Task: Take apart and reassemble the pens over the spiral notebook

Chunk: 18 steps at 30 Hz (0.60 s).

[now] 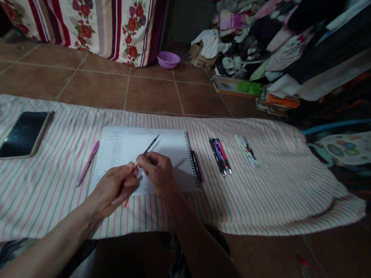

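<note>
Both my hands meet over a white spiral notebook (170, 148) lying on a pink-striped cloth (267, 192). My right hand (157, 173) pinches a thin dark pen (149, 147) whose tip points up and away. My left hand (114, 188) grips the same pen's lower orange end. A pink pen (87, 163) lies left of the notebook, and a black pen (196, 166) lies along its spiral edge.
A dark phone (24, 134) rests on the cloth at the left. Several pens (220, 156) and a white marker (246, 150) lie to the right. Beyond are a tiled floor, a floral bed cover (87, 5), a purple bowl (168, 59) and piled clothes (256, 29).
</note>
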### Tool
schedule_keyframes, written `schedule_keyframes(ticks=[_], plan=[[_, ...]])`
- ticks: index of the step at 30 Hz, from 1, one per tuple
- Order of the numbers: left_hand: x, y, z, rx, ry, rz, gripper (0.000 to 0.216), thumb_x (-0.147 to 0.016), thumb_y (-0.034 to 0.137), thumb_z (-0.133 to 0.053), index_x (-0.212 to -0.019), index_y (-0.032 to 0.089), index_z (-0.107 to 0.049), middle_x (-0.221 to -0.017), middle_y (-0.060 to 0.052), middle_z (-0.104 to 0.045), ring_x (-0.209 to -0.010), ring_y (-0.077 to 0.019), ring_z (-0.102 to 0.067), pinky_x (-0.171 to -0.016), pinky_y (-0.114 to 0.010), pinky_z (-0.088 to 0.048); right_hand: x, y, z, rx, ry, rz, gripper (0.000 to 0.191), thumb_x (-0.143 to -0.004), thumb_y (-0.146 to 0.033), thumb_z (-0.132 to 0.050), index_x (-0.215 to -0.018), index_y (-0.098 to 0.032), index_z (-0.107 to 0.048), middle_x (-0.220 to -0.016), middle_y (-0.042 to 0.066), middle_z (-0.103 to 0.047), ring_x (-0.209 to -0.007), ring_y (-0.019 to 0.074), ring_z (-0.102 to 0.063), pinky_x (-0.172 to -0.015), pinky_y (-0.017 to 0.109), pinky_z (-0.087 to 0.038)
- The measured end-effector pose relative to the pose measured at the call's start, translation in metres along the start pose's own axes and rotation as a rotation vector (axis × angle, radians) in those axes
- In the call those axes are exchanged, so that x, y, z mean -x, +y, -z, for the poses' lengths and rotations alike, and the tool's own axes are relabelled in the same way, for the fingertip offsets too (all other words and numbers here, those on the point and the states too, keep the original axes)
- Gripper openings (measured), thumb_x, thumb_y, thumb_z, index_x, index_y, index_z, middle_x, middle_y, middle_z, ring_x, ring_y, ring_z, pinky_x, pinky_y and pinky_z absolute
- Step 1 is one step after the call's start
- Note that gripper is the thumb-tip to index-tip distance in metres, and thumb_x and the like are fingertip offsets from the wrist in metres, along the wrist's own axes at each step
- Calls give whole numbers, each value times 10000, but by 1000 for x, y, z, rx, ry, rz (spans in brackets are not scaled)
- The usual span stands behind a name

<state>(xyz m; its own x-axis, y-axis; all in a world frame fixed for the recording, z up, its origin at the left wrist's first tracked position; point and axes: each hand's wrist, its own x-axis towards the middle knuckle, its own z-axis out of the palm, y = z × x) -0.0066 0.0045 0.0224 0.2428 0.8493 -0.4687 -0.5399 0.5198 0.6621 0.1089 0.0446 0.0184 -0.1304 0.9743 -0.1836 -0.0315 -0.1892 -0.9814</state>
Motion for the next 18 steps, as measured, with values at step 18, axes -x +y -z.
schedule_keyframes(ticks=[18], plan=[[2, -4, -2, -106, 2, -64, 281, -767, 401, -601, -691, 148, -505, -418, 78, -393, -259, -27, -312, -243, -128, -165, -4, 3, 3, 32, 12, -70, 281, -667, -366, -626, -501, -159, -533, -397, -73, -412, -366, 40, -306, -389, 206, -226]])
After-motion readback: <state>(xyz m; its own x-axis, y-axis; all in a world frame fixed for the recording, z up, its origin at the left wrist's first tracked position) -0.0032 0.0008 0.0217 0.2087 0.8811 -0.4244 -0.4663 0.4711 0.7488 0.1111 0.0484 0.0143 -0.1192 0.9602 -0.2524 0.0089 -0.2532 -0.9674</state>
